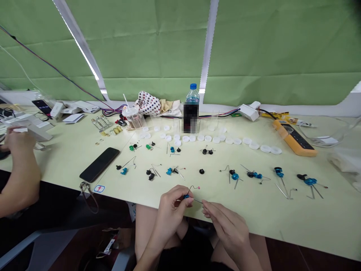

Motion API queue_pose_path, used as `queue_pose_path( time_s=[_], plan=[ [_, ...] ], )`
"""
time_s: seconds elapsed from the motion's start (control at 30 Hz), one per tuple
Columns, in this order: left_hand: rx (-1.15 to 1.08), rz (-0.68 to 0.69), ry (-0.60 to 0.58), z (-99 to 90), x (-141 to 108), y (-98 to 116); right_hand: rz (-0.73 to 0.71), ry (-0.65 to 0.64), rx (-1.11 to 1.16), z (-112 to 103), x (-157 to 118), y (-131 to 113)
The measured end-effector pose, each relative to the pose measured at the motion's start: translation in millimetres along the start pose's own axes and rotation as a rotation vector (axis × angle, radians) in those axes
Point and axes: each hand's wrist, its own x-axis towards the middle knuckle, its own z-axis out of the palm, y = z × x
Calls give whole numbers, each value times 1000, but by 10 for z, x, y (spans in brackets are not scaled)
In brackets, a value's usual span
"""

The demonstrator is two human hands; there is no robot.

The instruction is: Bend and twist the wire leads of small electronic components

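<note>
Over the table's front edge, my left hand (174,203) pinches a small blue part (186,196). A bent metal wire (191,187) with a pink tip rises from that part. Closed fingertips of my right hand (227,222) grip a thin straight metal rod (197,201), whose other end reaches the blue part; whether it goes into it I cannot tell. Just beyond my hands lies a lone black knob-like piece (201,171). Further groups of blue and black parts with wires lie to the left and to the right (235,176).
White round caps (200,138) run in a row behind the parts. A bottle (193,98), a plastic cup (134,116) and an orange power strip (293,137) stand farther back. A phone (99,164) lies left, near another person's arm (22,177).
</note>
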Motion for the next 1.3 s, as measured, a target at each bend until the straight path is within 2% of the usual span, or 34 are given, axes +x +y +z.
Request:
queue_pose_path(
  time_s=[0.1,0.3,0.37,0.47,0.57,0.7,0.8,0.93,1.3],
  plan=[
    [18,-3,-7,1,-13,10,123,9,182,6,36,-40],
    [61,-3,4,14,-47,29,575,20,556,6,152,-174],
    [69,5,3,12,-46,26,617,10,585,17,174,-181],
    [45,15,3,-1,-24,17,500,36,448,28,164,-150],
    [-12,3,0,-17,1,9,253,63,199,16,103,-79],
    [-79,-27,-18,-15,15,3,-105,12,-133,-34,-1,69],
    [-118,-44,-43,4,14,-8,-260,-12,-237,-77,-30,166],
    [-164,-66,-48,35,6,-20,-319,-31,-263,-119,8,190],
    [-179,-87,-53,28,-16,-50,-314,-105,-310,-89,-57,157]
  ],
)
